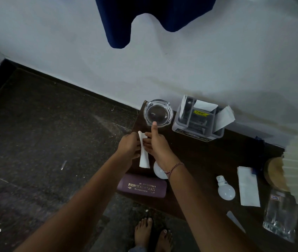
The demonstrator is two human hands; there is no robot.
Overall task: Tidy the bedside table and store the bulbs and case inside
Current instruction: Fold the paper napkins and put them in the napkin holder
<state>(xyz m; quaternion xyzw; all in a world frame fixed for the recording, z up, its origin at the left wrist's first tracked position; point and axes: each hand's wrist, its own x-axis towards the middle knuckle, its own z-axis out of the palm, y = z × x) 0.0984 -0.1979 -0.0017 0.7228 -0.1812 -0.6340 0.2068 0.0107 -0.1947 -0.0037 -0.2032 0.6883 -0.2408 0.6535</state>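
Note:
Both hands meet over the left end of the dark wooden bedside table, pinching a white folded tissue between them. My left hand grips its left side, and my right hand grips the right side with the thumb raised. Under my right wrist lies a white bulb, partly hidden. A second white bulb lies further right on the table. A maroon case with gold lettering rests at the table's front left edge.
A glass ashtray stands at the back left, a grey tissue-and-sachet holder beside it. A flat white napkin, a glass tumbler and a round wooden coaster sit at the right. Dark floor and my bare feet are below.

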